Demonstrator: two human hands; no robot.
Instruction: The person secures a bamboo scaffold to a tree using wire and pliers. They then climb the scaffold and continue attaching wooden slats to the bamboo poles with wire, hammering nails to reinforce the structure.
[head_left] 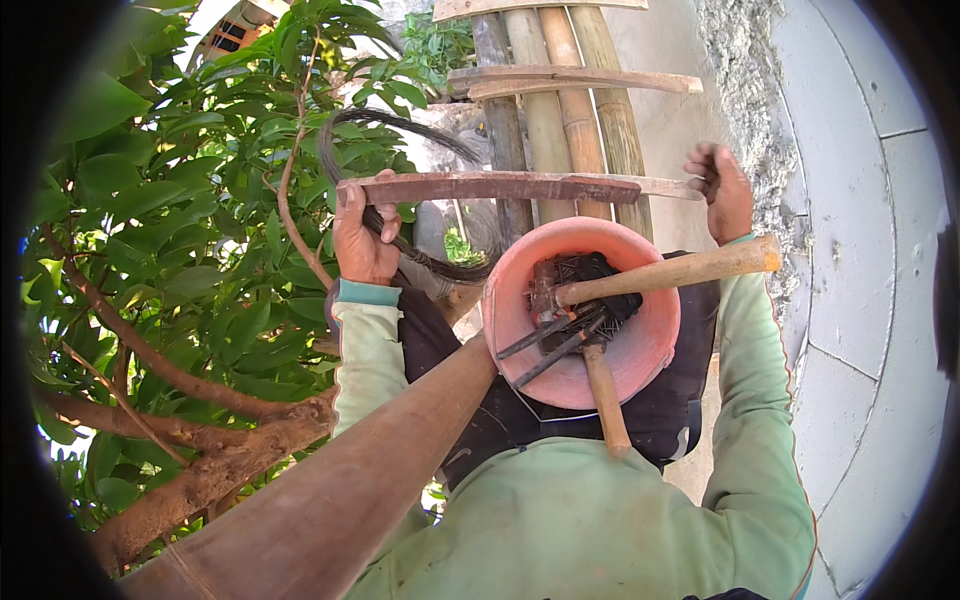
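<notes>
My left hand (pixel 366 240) closes round the left end of a reddish-brown wooden slat (pixel 500 187). A bundle of thin dark wires (pixel 440 264) crosses that palm and loops up over the slat. To the right, my right hand (pixel 729 198) is raised beside the end of a paler slat (pixel 668 188); its fingers are loosely bent and apart, with nothing seen in them. Between my forearms, over my lap, sits a pink bucket (pixel 650 350). It contains a wooden-handled hammer (pixel 670 275), a second tool with a wooden handle (pixel 606 400), pincers with dark handles (pixel 560 352) and nails.
Bamboo poles (pixel 548 130) run away ahead, crossed by more wooden slats (pixel 580 80). A thick wooden pole (pixel 330 480) slants up from the lower left. Leafy branches (pixel 190 395) crowd the left side. Along the right stands a grey panelled wall (pixel 850 280).
</notes>
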